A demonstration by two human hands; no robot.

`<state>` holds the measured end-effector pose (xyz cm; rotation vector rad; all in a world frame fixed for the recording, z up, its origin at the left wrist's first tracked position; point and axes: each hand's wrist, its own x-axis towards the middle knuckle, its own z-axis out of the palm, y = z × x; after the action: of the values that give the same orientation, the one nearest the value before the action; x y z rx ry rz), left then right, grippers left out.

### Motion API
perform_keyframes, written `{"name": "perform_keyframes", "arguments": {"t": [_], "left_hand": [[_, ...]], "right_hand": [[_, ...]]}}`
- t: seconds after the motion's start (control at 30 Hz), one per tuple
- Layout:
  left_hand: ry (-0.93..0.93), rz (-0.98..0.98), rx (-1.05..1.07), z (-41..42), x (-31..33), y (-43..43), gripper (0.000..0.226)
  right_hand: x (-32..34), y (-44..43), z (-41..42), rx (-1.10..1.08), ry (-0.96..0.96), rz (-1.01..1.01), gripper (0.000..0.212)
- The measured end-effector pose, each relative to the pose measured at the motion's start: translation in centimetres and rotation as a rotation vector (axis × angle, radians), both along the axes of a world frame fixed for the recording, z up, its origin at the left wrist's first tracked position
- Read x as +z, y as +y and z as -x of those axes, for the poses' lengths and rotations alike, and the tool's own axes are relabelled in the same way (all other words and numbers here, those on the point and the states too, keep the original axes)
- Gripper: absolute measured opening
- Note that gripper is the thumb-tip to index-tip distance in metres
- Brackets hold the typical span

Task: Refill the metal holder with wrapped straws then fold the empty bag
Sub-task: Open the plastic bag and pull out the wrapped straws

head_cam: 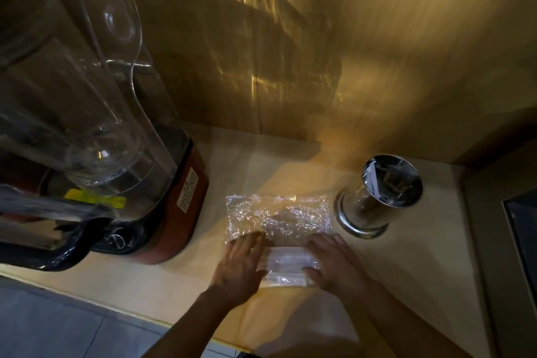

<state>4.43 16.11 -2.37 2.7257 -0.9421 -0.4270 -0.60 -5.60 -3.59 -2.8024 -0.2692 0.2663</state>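
A clear crinkled plastic bag (279, 216) lies flat on the light counter (406, 285). A bundle of white wrapped straws (286, 266) sits in its near end. My left hand (241, 264) presses flat on the bag's left side, fingers spread. On the right end of the straw bundle rests my right hand (334, 261), fingers curled over it. The shiny metal holder (380, 197) stands upright to the right of the bag, with one white wrapped item leaning inside against its left wall.
A large blender (116, 168) with a clear sound cover and a red base stands left of the bag. A wooden wall (319, 52) rises behind the counter. A dark appliance edge (520, 241) is at the right. The counter's front edge runs below my forearms.
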Motion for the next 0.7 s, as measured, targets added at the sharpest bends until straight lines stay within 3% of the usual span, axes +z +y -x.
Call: {"name": "perform_keyframes", "arguments": {"t": [0.1,0.2,0.3,0.5,0.63,0.7], "left_hand": [[0.197,-0.168,-0.003,-1.7,0.3,0.1,0.087],[0.283,-0.351,-0.146,-2.1,0.3,0.4,0.086],[0.219,-0.349,-0.219,-1.8,0.3,0.5,0.075],[0.142,-0.268,-0.167,-2.5,1.0,-0.3,0.057],[-0.095,-0.181,-0.1,-4.3,0.9,-1.1,0.047],[-0.207,-0.113,-0.058,-4.9,1.3,-1.5,0.04]], "right_hand": [[-0.8,0.2,-0.4,-0.038,0.199,-0.083,0.073],[-1.3,0.7,-0.5,-0.002,0.249,0.001,0.071],[-1.5,0.9,-0.6,0.031,0.304,0.084,0.072],[0.6,1.5,-2.0,-0.004,0.46,0.017,0.041],[2.2,1.3,-3.4,-0.094,0.271,0.071,0.042],[2.7,1.5,-3.6,-0.086,0.021,0.153,0.04]]}}
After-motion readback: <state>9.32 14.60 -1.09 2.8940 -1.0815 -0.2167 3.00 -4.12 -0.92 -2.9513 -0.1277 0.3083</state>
